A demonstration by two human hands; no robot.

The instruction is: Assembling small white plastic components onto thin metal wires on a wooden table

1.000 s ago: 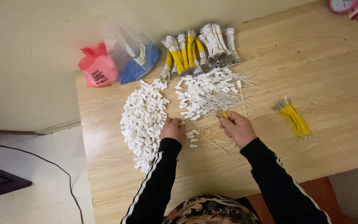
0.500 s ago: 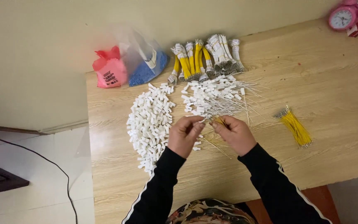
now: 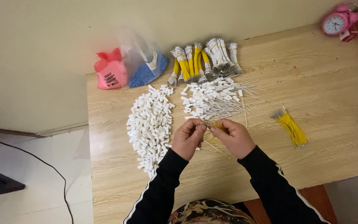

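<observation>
**Fitting a white connector onto a yellow wire, both hands at table centre**

A wooden table [image 3: 320, 87] is seen from above. The largest mass on it is a heap of white connectors [image 3: 151, 124], just left of the hands. A spread of wired connectors [image 3: 212, 99] lies beyond the hands, its thin leads fanned to the right. Bundled yellow wires [image 3: 201, 60] are stacked at the far edge, beside a clear bag of blue parts [image 3: 146, 68] and a red bag [image 3: 112, 74]. A loose yellow wire bunch [image 3: 291, 127] lies well apart on the right; a pink clock [image 3: 337, 23] stands in the far corner.

The left hand [image 3: 188, 139] is closed, thumb and forefinger pinching something small, probably one white connector, though it is largely hidden. The right hand [image 3: 235, 137] pinches a few yellow wires [image 3: 219, 126], the tips pointed at the left fingertips.

Judgement: insertion would go best with the wire gripped close to its end and held in line with the socket. The fanned leads just beyond the knuckles could snag.
</observation>
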